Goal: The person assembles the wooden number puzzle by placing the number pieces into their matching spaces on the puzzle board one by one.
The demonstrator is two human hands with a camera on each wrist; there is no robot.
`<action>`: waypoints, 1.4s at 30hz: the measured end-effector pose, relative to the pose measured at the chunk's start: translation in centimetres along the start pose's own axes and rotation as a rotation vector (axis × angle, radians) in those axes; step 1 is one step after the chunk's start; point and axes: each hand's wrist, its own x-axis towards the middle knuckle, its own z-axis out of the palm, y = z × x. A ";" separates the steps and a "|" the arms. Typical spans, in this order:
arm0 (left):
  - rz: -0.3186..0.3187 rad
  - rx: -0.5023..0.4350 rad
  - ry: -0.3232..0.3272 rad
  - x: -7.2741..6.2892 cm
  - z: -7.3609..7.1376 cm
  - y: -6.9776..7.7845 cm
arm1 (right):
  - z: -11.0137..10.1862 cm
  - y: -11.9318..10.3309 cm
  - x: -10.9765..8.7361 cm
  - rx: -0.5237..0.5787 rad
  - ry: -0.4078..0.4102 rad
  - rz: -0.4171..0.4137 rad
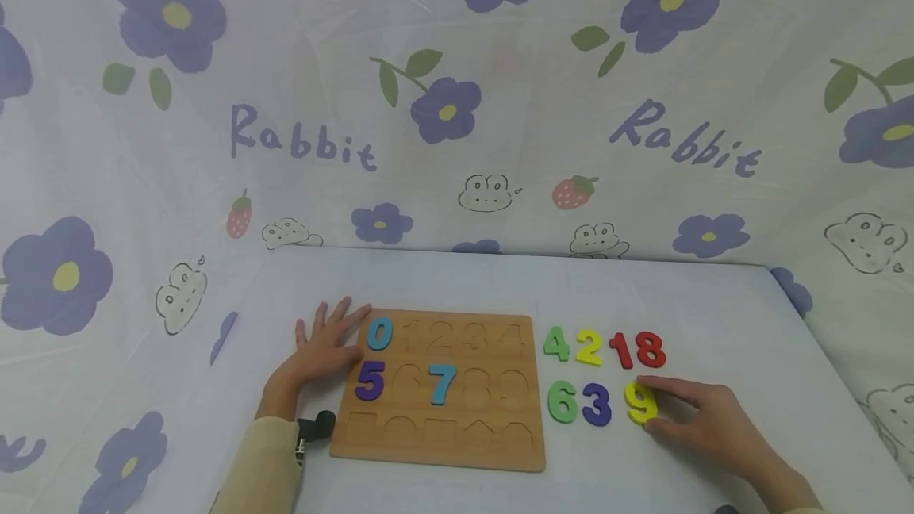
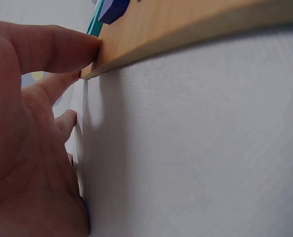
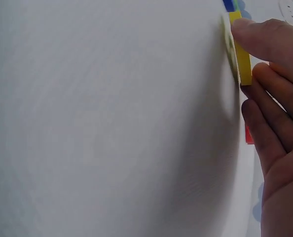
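Observation:
At the upper left corner of a wooden number puzzle board [image 1: 443, 450], the left hand [image 1: 324, 347] lies with its fingers spread. In the left wrist view its thumb [image 2: 62, 49] touches the board's edge. The right hand [image 1: 714, 419] pinches a yellow number 9 [image 1: 651, 407] between thumb and index finger, right of the board. In the right wrist view the yellow 9 [image 3: 243, 61] stands close over the white table. A blue 0 [image 1: 380, 334], a purple 5 [image 1: 370, 381] and a blue 7 [image 1: 442, 383] sit on the board.
Right of the board lie a green 4 [image 1: 557, 344], yellow 2 [image 1: 589, 347], red 1 [image 1: 621, 350], red 8 [image 1: 650, 349], green 6 [image 1: 562, 402] and dark blue 3 [image 1: 597, 404]. Behind the white table [image 1: 643, 292] hangs a flower-patterned cloth [image 1: 500, 62].

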 end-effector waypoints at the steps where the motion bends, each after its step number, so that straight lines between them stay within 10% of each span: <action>1: -0.001 0.008 -0.005 0.0 0.0 0.0 | -0.1 0.0 0.0 -0.002 0.003 0.001; 21: 0.016 -0.013 0.005 0.0 0.3 0.0 | -2.3 -7.3 -1.7 0.005 0.089 0.032; 31: 0.027 0.013 0.030 1.1 1.4 -2.4 | -2.3 -11.0 -0.5 0.059 0.148 -0.055; 42: 0.022 0.006 0.015 0.6 0.8 -1.3 | -1.5 -13.7 1.2 0.089 0.178 -0.141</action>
